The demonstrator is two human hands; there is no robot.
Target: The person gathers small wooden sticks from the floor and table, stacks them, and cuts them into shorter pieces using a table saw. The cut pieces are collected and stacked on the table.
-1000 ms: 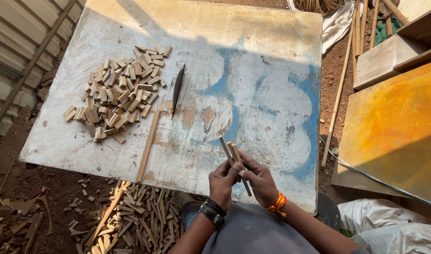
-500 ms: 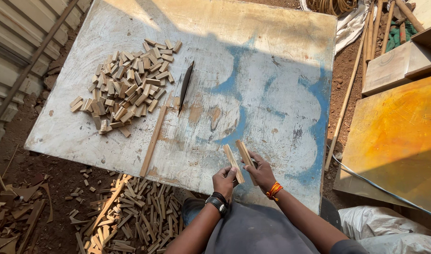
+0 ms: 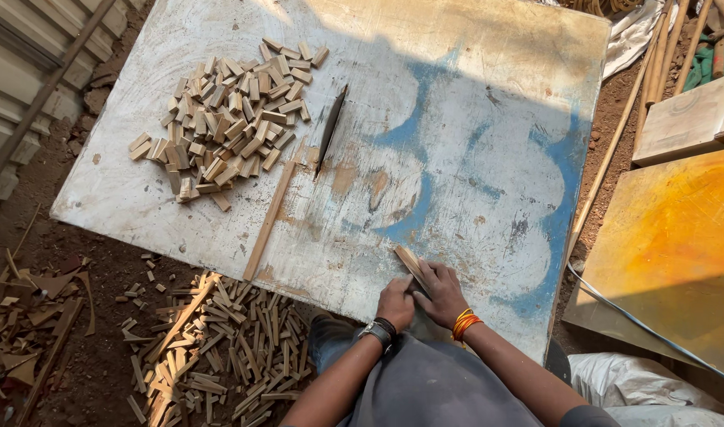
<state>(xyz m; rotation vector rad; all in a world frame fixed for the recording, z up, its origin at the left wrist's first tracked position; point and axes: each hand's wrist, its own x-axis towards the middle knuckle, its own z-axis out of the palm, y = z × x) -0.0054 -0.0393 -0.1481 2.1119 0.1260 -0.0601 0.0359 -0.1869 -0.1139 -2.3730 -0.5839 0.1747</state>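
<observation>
My left hand [image 3: 395, 303] and my right hand [image 3: 440, 292] meet at the near edge of a worn white and blue board [image 3: 472, 119]. Together they grip a few thin wooden strips [image 3: 409, 262] that stick out diagonally onto the board. A dark watch sits on my left wrist and orange bands on my right. Farther out on the board lie a dark blade [image 3: 330, 126], a long thin wooden slat [image 3: 271, 212] and a heap of short cut wooden pieces [image 3: 223, 122].
Many wooden offcuts [image 3: 227, 348] litter the dirt below the board's near left edge. A yellow-orange panel [image 3: 678, 253] lies at right with a blue cable [image 3: 646, 328] across it. Long sticks [image 3: 615, 150] and planks [image 3: 686, 119] lie at the upper right.
My hands have drawn the strips together and lower, toward the board's near edge; the strips were spread apart before. The view has shifted slightly.
</observation>
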